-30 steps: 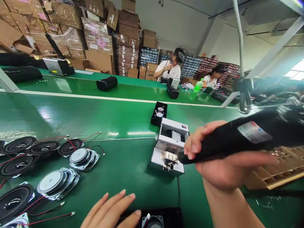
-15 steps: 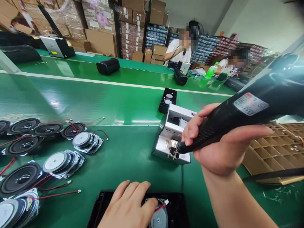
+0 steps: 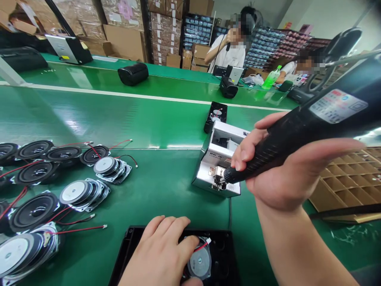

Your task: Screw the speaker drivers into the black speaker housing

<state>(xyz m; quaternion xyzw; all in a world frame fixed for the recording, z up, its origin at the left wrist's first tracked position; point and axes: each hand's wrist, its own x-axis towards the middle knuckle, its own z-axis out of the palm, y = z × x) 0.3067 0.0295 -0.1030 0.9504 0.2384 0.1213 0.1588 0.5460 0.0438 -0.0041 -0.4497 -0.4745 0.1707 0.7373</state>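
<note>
Right hand (image 3: 285,174) is wrapped tight around a black electric screwdriver (image 3: 300,135), fingers curled over the grip and thumb along the far side. The tool is angled down to the left, and its tip sits right at the metal jaws on the front of a small silver screw feeder box (image 3: 218,159). Can't quite tell if the bit is actually touching the feeder or just hovering at it.

Left hand (image 3: 162,254) is flat and spread, palm down, resting on a black plastic housing (image 3: 131,254) at the near edge of the tabletop (image 3: 154,119). Fingertips are right up against a round speaker driver (image 3: 200,262) seated in that housing, with a red and white wire coming off its top. It's pressing or steadying, not pinching anything.

Off to the left there's a whole cluster of loose speaker drivers (image 3: 74,186) on the green tabletop, some cone up, some magnet up, red and black leads trailing everywhere. Just behind the feeder there's another black housing (image 3: 216,116) with a driver in it. To the right, a cardboard divider tray (image 3: 351,178) with empty-looking cells.

Further back across the green belt: a black cylinder speaker (image 3: 133,74), two people (image 3: 229,49) sitting at the far side, a green bottle (image 3: 271,78), and stacks of cardboard boxes (image 3: 125,28) along the wall.
</note>
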